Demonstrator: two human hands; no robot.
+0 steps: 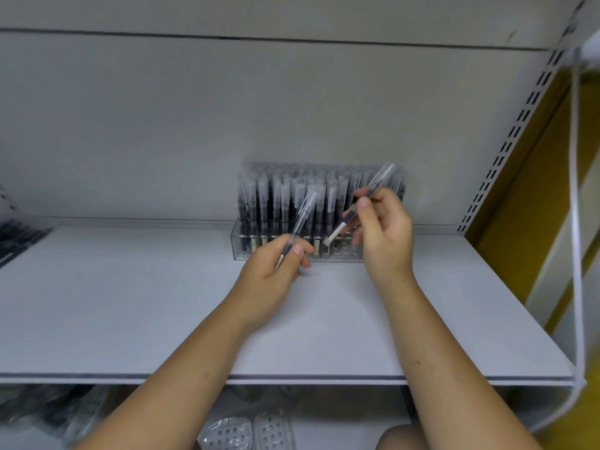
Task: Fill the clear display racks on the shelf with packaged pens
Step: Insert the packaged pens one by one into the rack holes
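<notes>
- Forearms reach over the grey shelf (130,303). The left hand (276,264) pinches one packaged pen (300,222) and the right hand (383,232) pinches a second pen (380,178), both tilted, just before the clear rack (240,241).
- The rack stands at the back of the shelf and looks nearly full; blur hides any free slots. It is probably best to stand each pen upright and lower them in one at a time.

racked pens (319,203) blur together; dark packets (19,235), perhaps more pens, are cut off left.
</notes>
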